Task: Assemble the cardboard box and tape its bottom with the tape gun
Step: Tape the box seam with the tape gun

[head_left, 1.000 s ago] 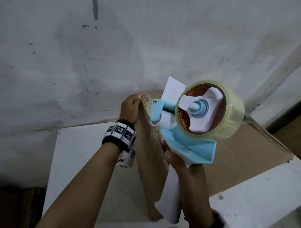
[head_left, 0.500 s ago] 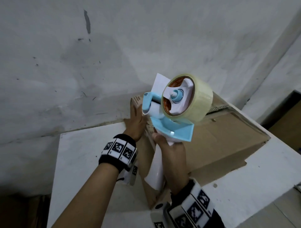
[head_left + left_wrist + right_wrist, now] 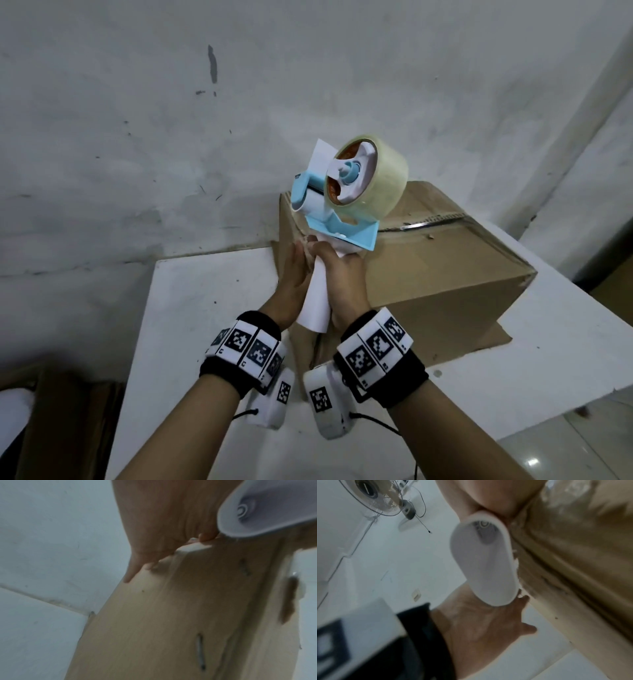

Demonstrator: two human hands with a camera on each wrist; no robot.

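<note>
Your left hand (image 3: 294, 274) lies flat, fingers straight, against the cardboard box (image 3: 442, 274) side on the white table (image 3: 191, 308). Your right hand (image 3: 342, 274) grips the tape gun (image 3: 346, 192) handle. Risk: the taped tail lifts off the box edge if pressure slackens.

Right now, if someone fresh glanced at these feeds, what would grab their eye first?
The blue and white tape gun with its clear roll, held high by the right hand at the box's near left corner. Behind it the cardboard box sits on the white table, tape glinting along its top seam, left hand pressed against its side.
</note>
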